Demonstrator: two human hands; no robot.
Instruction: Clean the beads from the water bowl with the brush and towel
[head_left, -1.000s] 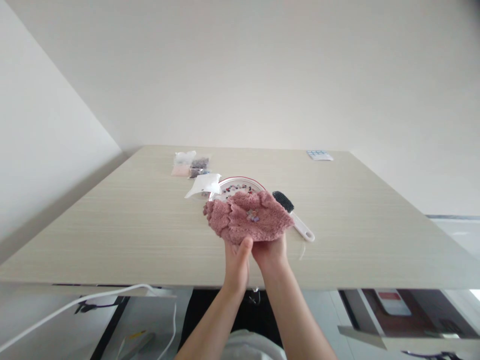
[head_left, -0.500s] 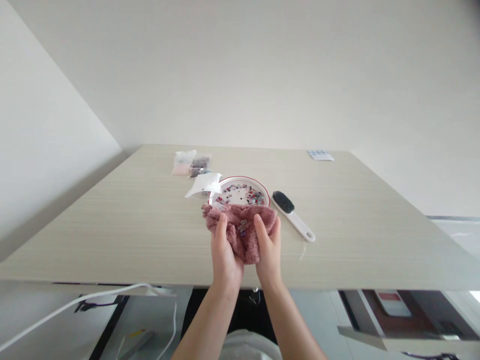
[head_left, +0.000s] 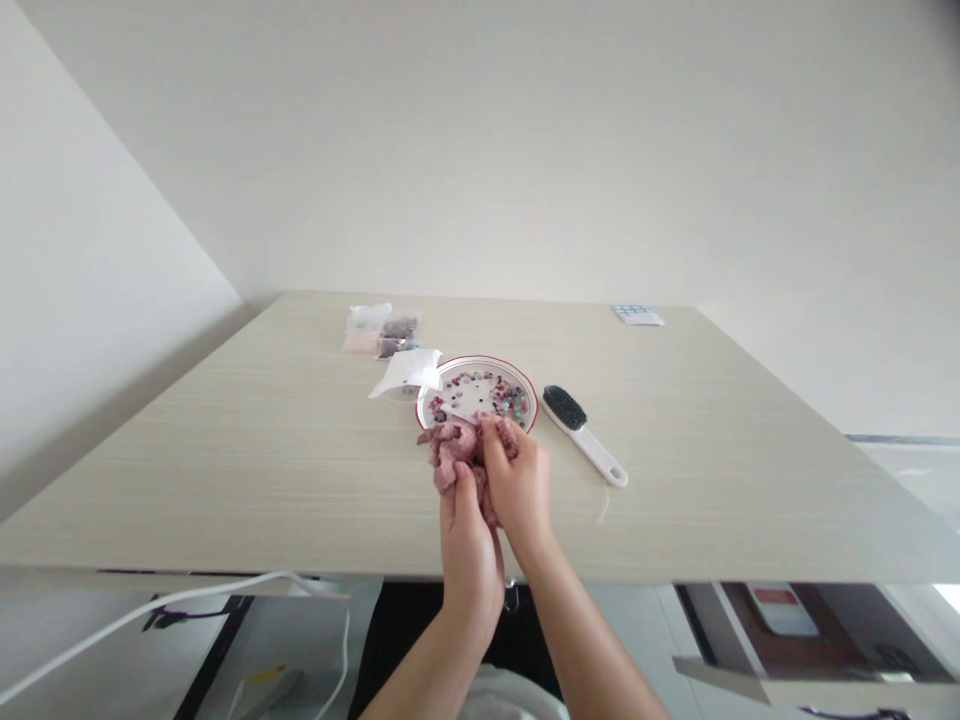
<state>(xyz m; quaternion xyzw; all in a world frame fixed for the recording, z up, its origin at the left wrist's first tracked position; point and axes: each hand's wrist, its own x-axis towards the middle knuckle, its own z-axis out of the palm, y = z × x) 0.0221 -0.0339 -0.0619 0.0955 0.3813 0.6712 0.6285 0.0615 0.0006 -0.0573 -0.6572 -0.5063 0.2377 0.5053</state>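
Note:
My hands hold a crumpled dusty-pink fleece towel (head_left: 454,450) bunched between them, over the near rim of a white plate (head_left: 521,392) with a red rim line. My left hand (head_left: 469,550) grips the towel's lower part from below. My right hand (head_left: 519,490) pinches its upper part, with the fingers close to the plate. Many small multicoloured beads lie on the plate. Folds and fingers hide part of the towel.
A white-handled brush (head_left: 577,432) with black bristles lies right of the plate. A white plastic sheet (head_left: 409,372), small bags of beads (head_left: 382,333) and a blue-gridded card (head_left: 637,316) lie on the pale wood table (head_left: 225,480). A white cable (head_left: 150,600) runs below its edge.
The towel has gone from an open, cupped spread with beads on it to a tight crumple. My hands have closed on it and moved together, and my right hand has risen toward the plate.

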